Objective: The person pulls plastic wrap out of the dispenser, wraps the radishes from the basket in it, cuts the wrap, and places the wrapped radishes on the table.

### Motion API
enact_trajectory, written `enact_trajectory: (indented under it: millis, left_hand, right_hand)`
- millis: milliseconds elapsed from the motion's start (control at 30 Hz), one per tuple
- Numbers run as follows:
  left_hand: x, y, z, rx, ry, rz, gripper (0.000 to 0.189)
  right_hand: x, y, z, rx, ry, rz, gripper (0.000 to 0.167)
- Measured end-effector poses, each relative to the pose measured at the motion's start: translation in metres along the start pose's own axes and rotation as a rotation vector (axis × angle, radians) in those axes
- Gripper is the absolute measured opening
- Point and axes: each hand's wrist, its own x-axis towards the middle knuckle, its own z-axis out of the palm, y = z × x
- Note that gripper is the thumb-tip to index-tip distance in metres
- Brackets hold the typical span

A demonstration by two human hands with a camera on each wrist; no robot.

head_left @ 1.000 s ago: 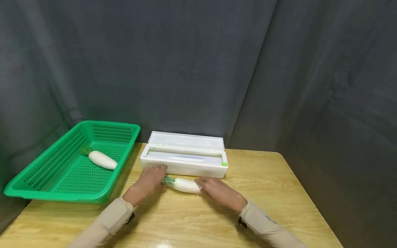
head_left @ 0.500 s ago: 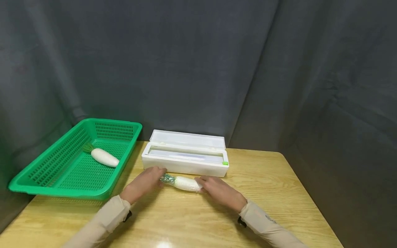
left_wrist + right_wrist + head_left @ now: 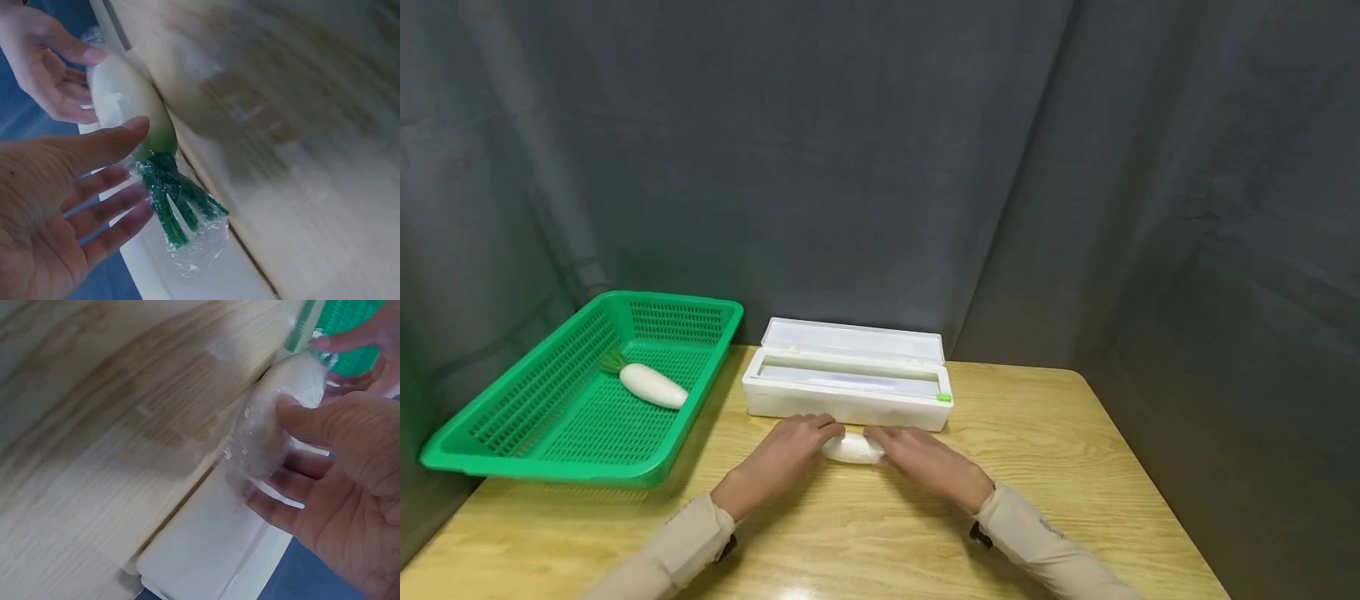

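A white radish (image 3: 853, 448) wrapped in clear cling film lies sideways between my two hands, in front of the white box. My left hand (image 3: 790, 457) holds its leafy end, thumb on the near side and fingers behind. In the left wrist view the trimmed green stalks (image 3: 178, 203) stick out past that hand, with loose film (image 3: 206, 250) around their ends. My right hand (image 3: 928, 467) grips the tapered end, its thumb pressing the crinkled film (image 3: 250, 447). In the head view the hands hide both ends of the radish.
Behind the hands stands a white cling film dispenser box (image 3: 842, 408), lid raised, with a green slider (image 3: 943, 397) at its right. On the left a green basket (image 3: 655, 471) holds another radish (image 3: 653, 386), unwrapped. A grey curtain (image 3: 850, 167) surrounds the wooden table (image 3: 1060, 467).
My left hand has moved right, from the stalks' tips onto the body of the radish, covering the stalks in the head view. My right hand has stayed at the tapered end.
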Motion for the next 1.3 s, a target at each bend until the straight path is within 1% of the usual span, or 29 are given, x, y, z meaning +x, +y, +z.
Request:
enact_trajectory:
  millis: [33, 100, 200, 300, 433, 533, 667, 733, 900, 1000, 1100, 1167, 1233, 1300]
  left_hand:
    - [0.000, 0.000, 0.001, -0.004, 0.000, -0.011, 0.045]
    - [-0.001, -0.001, 0.002, -0.013, -0.003, -0.024, 0.045]
    - [0.000, -0.002, 0.003, -0.013, 0.001, -0.027, 0.046]
    - [0.001, -0.004, 0.005, -0.001, 0.009, -0.022, 0.046]
    - [0.001, -0.005, 0.007, 0.038, 0.009, -0.004, 0.047]
    - [-0.002, -0.006, 0.010, 0.062, 0.009, 0.008, 0.048]
    - [-0.005, -0.007, 0.010, 0.050, -0.005, 0.006, 0.049]
    - [-0.004, -0.008, 0.008, 0.023, -0.012, 0.002, 0.050]
    - [0.001, -0.012, 0.005, -0.034, -0.005, -0.003, 0.049]
    - [0.002, -0.016, 0.004, -0.048, -0.009, 0.010, 0.048]
    - [0.003, -0.018, 0.004, -0.035, -0.020, 0.031, 0.046]
    - [0.002, -0.019, 0.004, -0.025, -0.022, 0.040, 0.046]
    - [0.001, -0.019, 0.005, -0.034, -0.016, 0.041, 0.046]
    - [-0.002, -0.020, 0.007, -0.056, -0.016, 0.028, 0.044]
  right_hand:
    - [0.001, -0.002, 0.000, -0.028, 0.007, 0.001, 0.034]
    - [0.004, -0.007, 0.001, -0.081, 0.022, 0.009, 0.034]
    - [0.007, -0.013, 0.001, -0.169, 0.036, 0.031, 0.041]
    - [0.012, -0.014, 0.002, -0.196, 0.068, 0.031, 0.047]
    - [0.019, -0.013, 0.009, -0.235, 0.099, 0.020, 0.044]
    - [0.023, -0.012, 0.017, -0.289, 0.122, 0.001, 0.040]
    - [0.027, -0.010, 0.024, -0.374, 0.153, -0.014, 0.038]
    - [0.028, -0.009, 0.025, -0.395, 0.157, -0.010, 0.040]
    - [0.032, -0.008, 0.020, -0.409, 0.151, 0.011, 0.042]
    - [0.034, -0.009, 0.018, -0.410, 0.140, 0.014, 0.040]
    - [0.035, -0.010, 0.015, -0.412, 0.111, 0.009, 0.036]
    - [0.034, -0.010, 0.011, -0.392, 0.087, 0.004, 0.033]
    - [0.032, -0.008, 0.008, -0.347, 0.063, 0.003, 0.031]
    - [0.032, -0.005, 0.006, -0.289, 0.046, 0.001, 0.030]
